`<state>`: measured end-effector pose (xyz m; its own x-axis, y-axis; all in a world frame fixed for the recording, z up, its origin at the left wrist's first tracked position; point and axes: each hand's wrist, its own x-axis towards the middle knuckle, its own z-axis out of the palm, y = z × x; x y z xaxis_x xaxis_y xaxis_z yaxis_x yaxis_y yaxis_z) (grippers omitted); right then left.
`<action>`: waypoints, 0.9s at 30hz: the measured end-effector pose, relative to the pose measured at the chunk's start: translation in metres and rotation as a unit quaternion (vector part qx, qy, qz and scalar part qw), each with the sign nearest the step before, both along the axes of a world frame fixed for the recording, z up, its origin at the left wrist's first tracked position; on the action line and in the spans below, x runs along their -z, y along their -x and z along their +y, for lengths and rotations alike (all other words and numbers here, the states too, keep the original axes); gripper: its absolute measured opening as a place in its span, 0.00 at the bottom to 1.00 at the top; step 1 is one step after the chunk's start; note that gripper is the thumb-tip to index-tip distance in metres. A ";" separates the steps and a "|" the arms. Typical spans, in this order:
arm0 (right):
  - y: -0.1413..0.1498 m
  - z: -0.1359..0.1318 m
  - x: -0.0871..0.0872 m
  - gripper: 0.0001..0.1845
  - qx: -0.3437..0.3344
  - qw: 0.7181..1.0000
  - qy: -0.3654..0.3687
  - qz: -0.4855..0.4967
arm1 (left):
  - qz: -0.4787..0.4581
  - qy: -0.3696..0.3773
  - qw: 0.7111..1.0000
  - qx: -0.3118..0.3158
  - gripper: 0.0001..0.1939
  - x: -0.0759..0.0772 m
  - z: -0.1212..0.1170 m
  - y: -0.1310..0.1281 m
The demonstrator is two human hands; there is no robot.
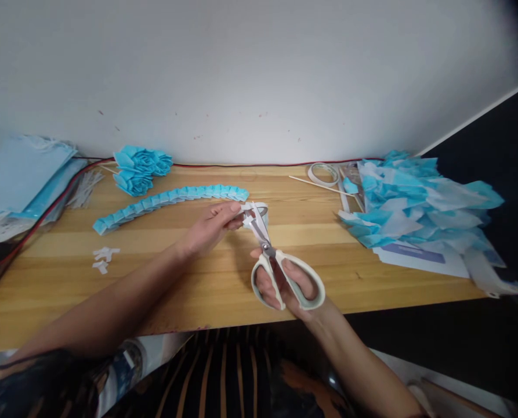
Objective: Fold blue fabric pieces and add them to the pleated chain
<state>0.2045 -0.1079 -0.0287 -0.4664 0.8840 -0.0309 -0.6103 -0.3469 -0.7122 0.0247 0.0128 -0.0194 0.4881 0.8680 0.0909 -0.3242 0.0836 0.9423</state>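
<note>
My left hand (215, 227) is closed, pinching the end of a narrow white strip of tape (246, 207) between thumb and fingers. Fingers and thumb of my right hand (285, 281) go through the handles of white-handled scissors (265, 248). The blades are parted and meet the strip just right of my left fingertips. A small white piece (248, 220) shows by the blades. Behind them is a ring that looks like a tape roll, partly hidden. A pleated blue band (171, 200) curves across the table just beyond my left hand.
Small white scraps (103, 259) lie on the wooden table (189, 290). Blue fabric roses (141, 168) and flat blue packs (24, 180) sit left. Right are a tape roll (323, 173), a thin stick (319, 186) and piled blue-white pieces (424, 197). A red-black cable (241, 164) runs along the wall.
</note>
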 end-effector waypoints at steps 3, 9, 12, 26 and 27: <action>0.001 0.000 0.000 0.20 0.016 0.999 0.016 -0.023 | -0.001 -0.003 1.000 0.006 0.28 -0.001 -0.001 0.000; 0.003 0.000 0.004 0.23 0.028 0.998 0.007 -0.062 | 0.026 -0.024 0.999 0.018 0.27 0.003 0.002 0.002; 0.002 -0.002 0.005 0.25 0.038 0.996 0.006 -0.080 | 0.040 -0.034 0.998 0.021 0.24 0.001 0.004 0.004; -0.007 -0.005 -0.003 0.21 0.065 0.985 -0.053 -0.152 | 0.134 -0.079 0.986 0.064 0.18 -0.003 0.003 0.015; -0.008 -0.005 -0.003 0.21 0.066 0.983 -0.058 -0.160 | 0.133 -0.081 0.985 0.068 0.18 -0.005 0.003 0.015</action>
